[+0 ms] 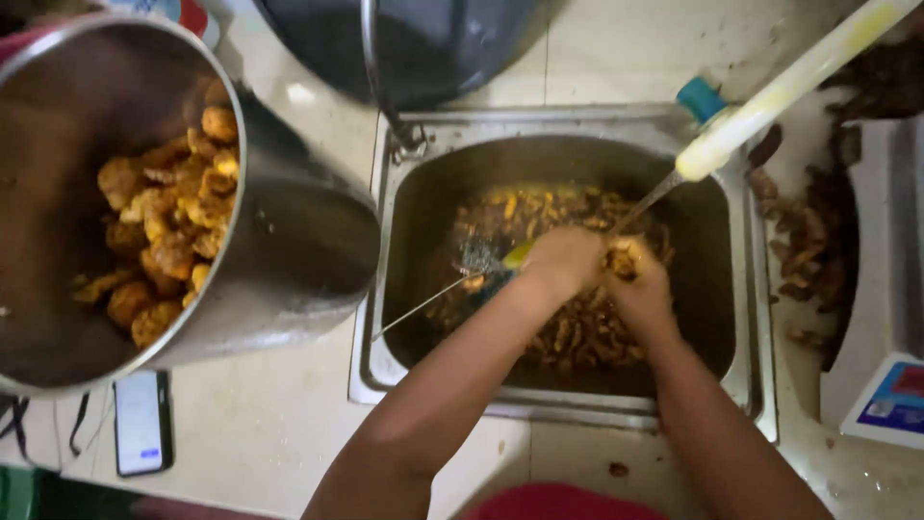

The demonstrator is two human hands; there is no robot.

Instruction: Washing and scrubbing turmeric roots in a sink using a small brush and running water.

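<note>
Fried pieces: a heap of small golden-brown fried pieces (577, 327) lay in the middle of the steel sink (741, 385), glistening, irregular in shape, some paler yellow towards the sink's far wall.
Right hand: the right hand (640, 279) was over the middle of the sink, fingers closed around a clump of the pieces, its knuckles touching the other hand.
Left hand: the left hand (563, 260) sat just beside it, clenched on a yellow-handled tool (505, 258) whose mesh-like end lay on the pieces towards the sink's left wall; what kind of tool could not be told.
Thin rod: a thin metal rod (423, 305) ran from the hands down to the sink's left rim.
Long utensil: a pale-handled utensil (780, 91) with a teal cap slanted in over the sink's far right corner, its metal shaft reaching the pieces.
Steel pot: left of the sink, a large steel pot (289, 250) tilted, holding bigger battered golden chunks (164, 231).
Dark pan: beyond the sink's far rim stood a dark pan (423, 39).
Phone: a phone (141, 422) lay on the counter, left of the sink's near corner.
Scraps: dark brown scraps (808, 241) were strewn right of the sink.
Scale: a white scale (890, 289) stood further right.
</note>
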